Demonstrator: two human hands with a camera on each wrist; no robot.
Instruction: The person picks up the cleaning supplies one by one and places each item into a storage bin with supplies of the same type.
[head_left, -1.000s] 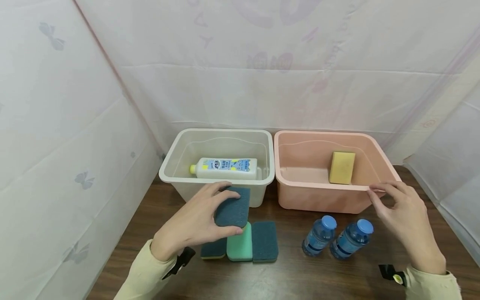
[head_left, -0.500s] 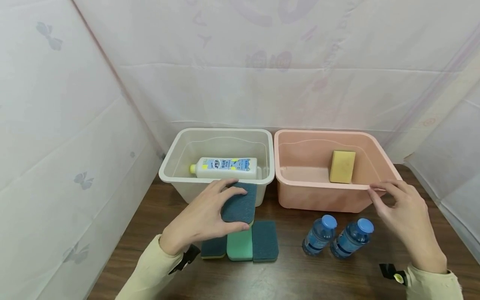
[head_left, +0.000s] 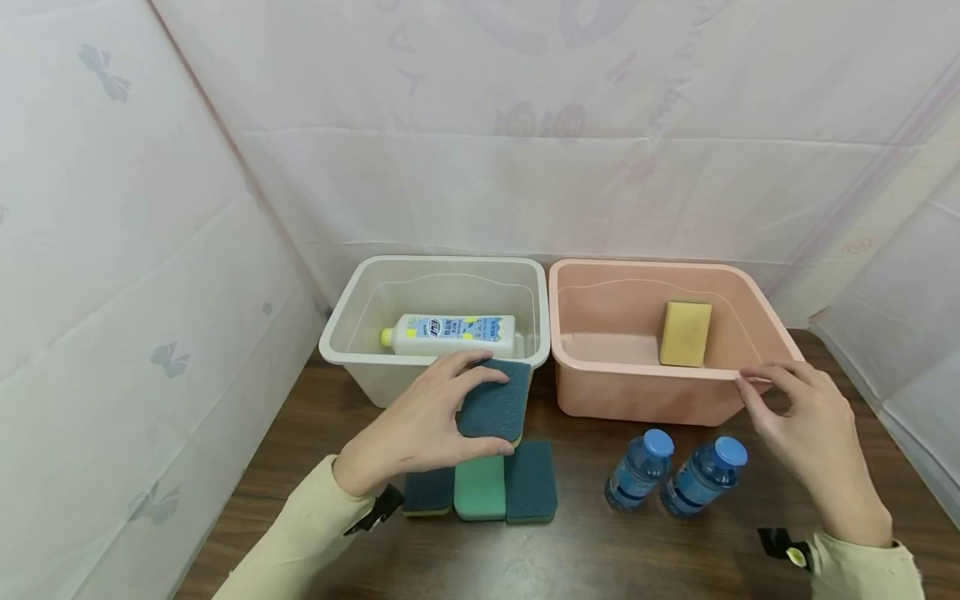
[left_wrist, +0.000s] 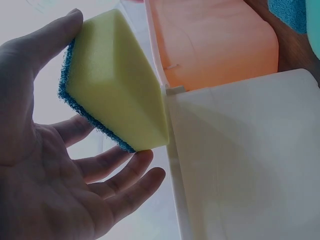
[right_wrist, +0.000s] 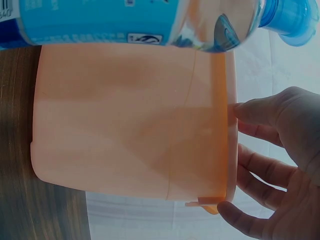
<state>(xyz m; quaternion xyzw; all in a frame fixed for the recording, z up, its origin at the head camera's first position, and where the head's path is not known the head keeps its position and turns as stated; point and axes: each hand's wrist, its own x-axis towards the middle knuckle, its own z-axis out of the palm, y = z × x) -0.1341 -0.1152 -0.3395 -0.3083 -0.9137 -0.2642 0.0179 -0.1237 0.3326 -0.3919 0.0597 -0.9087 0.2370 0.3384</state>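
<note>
My left hand [head_left: 427,421] holds a sponge [head_left: 495,404] between thumb and fingers, above the table by the grey bin's front wall. Its dark scouring side faces up in the head view; the left wrist view shows the yellow foam [left_wrist: 120,75]. Below it, side by side, lie a dark-topped sponge [head_left: 427,495], a green-topped sponge [head_left: 480,493] and another dark-topped sponge [head_left: 530,483]. My right hand [head_left: 813,433] pinches the front rim of the pink bin [head_left: 645,367] near its right corner. Inside that bin, a sponge [head_left: 686,335] shows its yellow face.
The grey bin [head_left: 375,358] stands left of the pink one and holds a white bottle [head_left: 453,335] with a yellow cap, lying on its side. Two blue-capped water bottles, a left one [head_left: 630,479] and a right one [head_left: 693,483], stand before the pink bin. Patterned sheeting [head_left: 480,192] encloses the table.
My left hand has carried the sponge to the right and slightly away from me, past the grey bin's front. The right hand has stayed at the pink bin's rim.
</note>
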